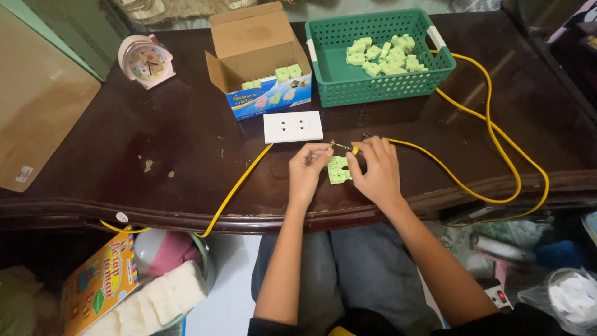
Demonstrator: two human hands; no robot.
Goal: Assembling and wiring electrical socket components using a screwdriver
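**Inspector:** Green plastic, moulded, pale in colour: that is the small socket part [338, 170] under inspection. It sits between both hands, just above the near edge of the dark wooden table [186, 124], directly below the white outlet plate [293, 127].

**Assistant:** State of the hands?

**Inspector:** The left hand [306, 171] has its fingers drawn narrow, pinching at the part's left edge and up toward a thin metal pin [341, 146]. The right hand [375, 171] is closed on the part's right side, thumb and forefinger also at the yellow-tipped end of the cable [491, 130]. Whether that tip is gripped or only touched, I cannot tell.

**Assistant:** Handling assessment?

**Inspector:** I judge it light and rigid, with a smooth surface that may slip under a loose pinch. Thin lugs and cut-outs look breakable if twisted. Best hold, in my view: the flat outer edges, thumb opposite forefinger, keeping clear of the openings. The pin is fine and easily dropped.

**Assistant:** Surroundings?

**Inspector:** Matching green pieces fill a green basket [323, 81] and an open cardboard box [249, 37] at the far side. A pink clock [146, 60] stands well apart, to the left.
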